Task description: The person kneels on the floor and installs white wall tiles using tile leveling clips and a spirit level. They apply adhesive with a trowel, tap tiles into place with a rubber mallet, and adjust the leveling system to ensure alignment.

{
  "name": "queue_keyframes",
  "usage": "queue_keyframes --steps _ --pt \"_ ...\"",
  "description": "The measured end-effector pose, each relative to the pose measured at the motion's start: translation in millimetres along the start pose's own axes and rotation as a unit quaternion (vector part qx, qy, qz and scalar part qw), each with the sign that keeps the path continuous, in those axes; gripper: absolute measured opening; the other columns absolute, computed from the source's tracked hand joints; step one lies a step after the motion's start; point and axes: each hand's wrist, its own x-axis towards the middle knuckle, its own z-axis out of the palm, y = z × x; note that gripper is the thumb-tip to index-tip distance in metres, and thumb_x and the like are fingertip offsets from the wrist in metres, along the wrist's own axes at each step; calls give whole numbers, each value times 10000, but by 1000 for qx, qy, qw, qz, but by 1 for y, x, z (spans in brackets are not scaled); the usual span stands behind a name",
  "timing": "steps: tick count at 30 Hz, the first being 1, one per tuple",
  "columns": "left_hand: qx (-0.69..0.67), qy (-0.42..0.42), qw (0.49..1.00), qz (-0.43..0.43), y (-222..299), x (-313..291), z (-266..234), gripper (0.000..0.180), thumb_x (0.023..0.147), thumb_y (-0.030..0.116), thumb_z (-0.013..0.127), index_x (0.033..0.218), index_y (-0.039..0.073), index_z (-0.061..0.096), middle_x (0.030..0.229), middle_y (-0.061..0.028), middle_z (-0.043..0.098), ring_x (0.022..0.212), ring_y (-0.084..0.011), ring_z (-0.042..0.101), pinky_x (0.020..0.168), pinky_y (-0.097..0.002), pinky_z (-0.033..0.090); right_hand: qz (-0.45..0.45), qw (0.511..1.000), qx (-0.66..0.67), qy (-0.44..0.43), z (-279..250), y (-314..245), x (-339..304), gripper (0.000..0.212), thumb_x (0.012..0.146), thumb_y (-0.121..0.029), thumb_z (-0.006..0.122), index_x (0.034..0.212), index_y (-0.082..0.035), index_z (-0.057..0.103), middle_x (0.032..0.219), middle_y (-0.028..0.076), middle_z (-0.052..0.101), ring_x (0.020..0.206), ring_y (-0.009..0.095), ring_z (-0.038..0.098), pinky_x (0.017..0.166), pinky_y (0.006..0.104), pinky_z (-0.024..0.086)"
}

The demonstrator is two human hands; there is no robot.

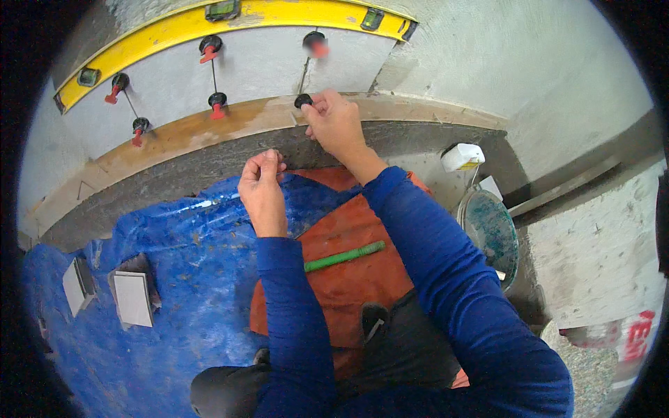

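Near the wall, my right hand (336, 125) is closed on a black, round-capped tile leveler (303, 101), at the lower end of a tile joint. Its handle is hidden by my fingers. Lower and to the left, my left hand (264, 182) hovers with thumb and fingertips pinched together; whatever they hold, if anything, is too small to make out. Several more levelers with red T-handles sit on the joints of the light grey wall tiles (261, 59), among them a leveler (217, 103) left of my right hand. A wooden batten (244, 125) runs under the tiles.
A yellow spirit level (293, 14) lies along the tiles' top. Blue sheeting (188, 279) and orange sheeting (348, 230) cover the floor, with a green tube (345, 256) on top. Small tile stacks (132, 298) stand left; a bucket (512, 240) and white container (462, 157) stand right.
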Motion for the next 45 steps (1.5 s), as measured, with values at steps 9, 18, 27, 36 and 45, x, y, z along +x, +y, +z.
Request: queue_keyframes --steps 9,18,27,36,45 --pt "532 39 808 250 69 69 79 575 888 594 639 902 34 772 860 -221 725 844 -384 706 774 -455 535 90 976 188 -54 -74 11 35 280 888 -143 750 1070 25 619 767 77 696 583 108 629 520 251 517" --pt "663 98 693 266 82 99 115 596 839 690 629 984 139 803 911 -196 740 874 -380 716 792 -458 554 61 970 234 -24 -94 22 39 291 857 -162 758 1047 34 658 808 109 723 604 136 668 552 289 539" --pt "696 71 678 226 65 95 104 658 767 742 666 883 110 808 877 -199 739 858 -374 720 776 -463 556 51 973 223 -40 -88 22 33 280 869 -163 752 1064 16 660 836 90 724 595 126 650 556 278 526" --pt "718 -15 687 112 49 91 65 547 776 604 748 939 84 793 958 -195 745 927 -362 718 816 -456 547 45 979 162 -112 -84 21 27 317 894 -179 742 1130 10 648 921 108 722 751 151 669 625 293 551" --pt "514 -100 805 278 10 91 22 297 925 282 672 1070 24 678 1034 -189 708 978 -318 688 868 -410 523 6 964 -37 262 -69 70 4 232 893 -166 705 1091 -56 660 1087 158 615 957 348 625 864 424 514"
